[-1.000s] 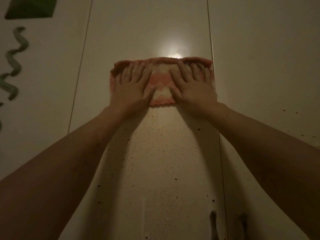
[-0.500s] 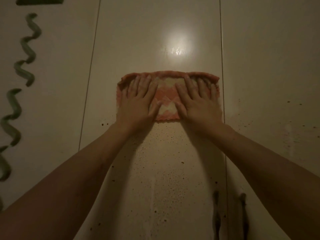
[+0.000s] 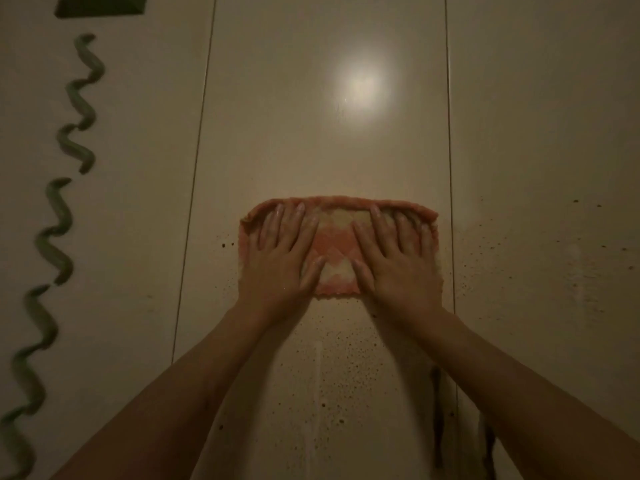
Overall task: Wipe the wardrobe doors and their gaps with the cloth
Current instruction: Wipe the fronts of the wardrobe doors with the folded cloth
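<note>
A pink and cream checked cloth (image 3: 334, 251) lies flat against the pale middle wardrobe door (image 3: 322, 133). My left hand (image 3: 282, 258) presses its left half with flat, spread fingers. My right hand (image 3: 398, 261) presses its right half the same way, close to the right door gap (image 3: 450, 150). The left door gap (image 3: 197, 168) runs apart from the cloth. Dark specks (image 3: 346, 358) dot the door below the cloth, and the door above looks clean. A pale streak (image 3: 317, 375) runs down under the cloth.
A green wavy decoration (image 3: 62, 220) runs down the left door, under a dark green shape (image 3: 100, 5) at the top. Two dark handles (image 3: 437, 410) sit low by the right gap. A lamp glare (image 3: 362, 86) shines above the cloth. Specks also mark the right door (image 3: 540, 237).
Both hands have slid the cloth down the middle door, away from the glare spot that it touched a second ago. The grip on the cloth is unchanged.
</note>
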Tool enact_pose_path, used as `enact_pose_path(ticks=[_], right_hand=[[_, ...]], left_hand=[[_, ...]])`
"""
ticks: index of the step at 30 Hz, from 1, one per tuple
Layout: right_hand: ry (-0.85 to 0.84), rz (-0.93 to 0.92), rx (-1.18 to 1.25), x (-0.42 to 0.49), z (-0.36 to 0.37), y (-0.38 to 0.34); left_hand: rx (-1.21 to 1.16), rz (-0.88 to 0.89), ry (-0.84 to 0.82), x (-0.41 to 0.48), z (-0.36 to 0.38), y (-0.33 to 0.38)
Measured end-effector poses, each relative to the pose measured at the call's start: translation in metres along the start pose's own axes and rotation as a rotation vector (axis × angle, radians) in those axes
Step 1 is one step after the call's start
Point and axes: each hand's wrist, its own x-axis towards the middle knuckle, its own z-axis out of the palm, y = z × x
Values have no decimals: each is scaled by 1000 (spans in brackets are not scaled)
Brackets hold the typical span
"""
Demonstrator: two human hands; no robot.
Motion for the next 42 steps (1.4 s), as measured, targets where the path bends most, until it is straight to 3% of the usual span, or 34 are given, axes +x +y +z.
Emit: enact_pose_path(ticks=[8, 27, 42], right_hand=[[0, -12, -2, -2, 4, -8], [70, -33, 0, 112, -23, -44], [-5, -69, -5, 33, 1, -69]], left_hand=[[26, 1, -35, -6, -2, -6], [80, -17, 7, 83, -35, -85], [18, -87, 35, -15, -9, -67]])
